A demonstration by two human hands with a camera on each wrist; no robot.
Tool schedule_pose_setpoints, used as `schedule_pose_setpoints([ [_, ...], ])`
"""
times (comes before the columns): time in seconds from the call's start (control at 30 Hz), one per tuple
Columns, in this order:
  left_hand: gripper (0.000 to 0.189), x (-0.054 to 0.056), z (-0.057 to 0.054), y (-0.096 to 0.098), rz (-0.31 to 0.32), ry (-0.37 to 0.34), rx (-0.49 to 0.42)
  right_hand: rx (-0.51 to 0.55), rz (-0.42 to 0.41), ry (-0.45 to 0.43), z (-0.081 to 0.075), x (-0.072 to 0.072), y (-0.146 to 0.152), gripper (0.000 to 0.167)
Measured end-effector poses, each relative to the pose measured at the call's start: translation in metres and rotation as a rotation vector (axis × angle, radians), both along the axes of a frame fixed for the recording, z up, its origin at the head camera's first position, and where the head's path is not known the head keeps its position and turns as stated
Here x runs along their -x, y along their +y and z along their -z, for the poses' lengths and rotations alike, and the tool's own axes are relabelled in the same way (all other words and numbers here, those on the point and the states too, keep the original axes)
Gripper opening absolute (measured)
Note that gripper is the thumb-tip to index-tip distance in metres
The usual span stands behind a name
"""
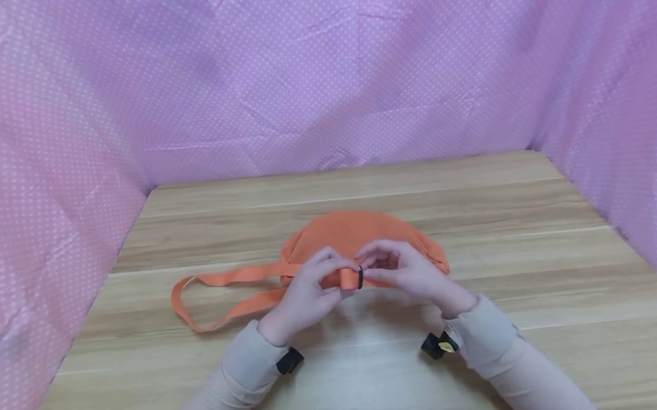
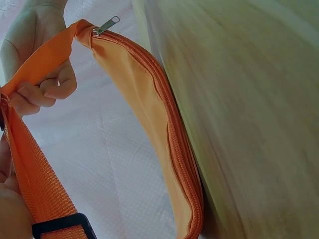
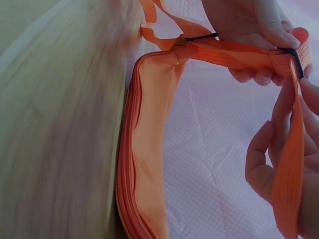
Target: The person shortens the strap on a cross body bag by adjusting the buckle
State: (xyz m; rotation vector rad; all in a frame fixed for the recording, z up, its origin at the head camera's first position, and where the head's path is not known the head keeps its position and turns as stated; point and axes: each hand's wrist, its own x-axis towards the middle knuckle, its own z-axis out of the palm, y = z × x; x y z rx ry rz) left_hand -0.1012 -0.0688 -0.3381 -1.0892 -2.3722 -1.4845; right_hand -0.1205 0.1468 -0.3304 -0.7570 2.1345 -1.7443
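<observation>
An orange waist bag [image 1: 355, 232] with a webbing strap [image 1: 234, 277] lies in front of me. My left hand [image 1: 307, 293] grips a folded part of the strap beside a black slide buckle [image 1: 360, 277]. In the right wrist view, the left thumb [image 3: 274, 30] presses on the strap by the buckle. My right hand [image 1: 409, 273] is at the buckle's other side, its thumb and fingers pinching the strap [image 3: 291, 159] there. A second black buckle [image 2: 65, 224] sits on the strap in the left wrist view. The strap partly hides behind the fingers.
The bag's zipper [image 3: 130, 154] runs along its edge, with a metal zipper pull [image 2: 108, 24] at one end. To the left, the strap loops over the wooden table [image 1: 160, 366]. Pink dotted cloth [image 1: 327, 66] hangs behind the table and along both sides.
</observation>
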Motion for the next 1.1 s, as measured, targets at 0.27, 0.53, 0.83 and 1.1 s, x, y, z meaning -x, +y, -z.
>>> schedule_pose_setpoints([
  [0.27, 0.031, 0.001, -0.002, 0.0, -0.017, 0.02, 0.008, -0.154, 0.063, 0.051, 0.0, 0.001, 0.016, 0.027],
  [0.53, 0.03, 0.001, -0.002, -0.002, -0.025, -0.001, 0.021, -0.156, 0.042, 0.068, 0.003, 0.002, 0.023, 0.018],
  [0.83, 0.032, 0.003, -0.008, -0.003, -0.046, -0.051, 0.051, -0.104, 0.112, 0.081, 0.0, 0.003, 0.016, 0.015],
  [1.1, 0.033, 0.004, -0.008, -0.001, -0.033, -0.078, 0.056, -0.066, 0.141, 0.102, -0.001, -0.001, 0.007, 0.018],
])
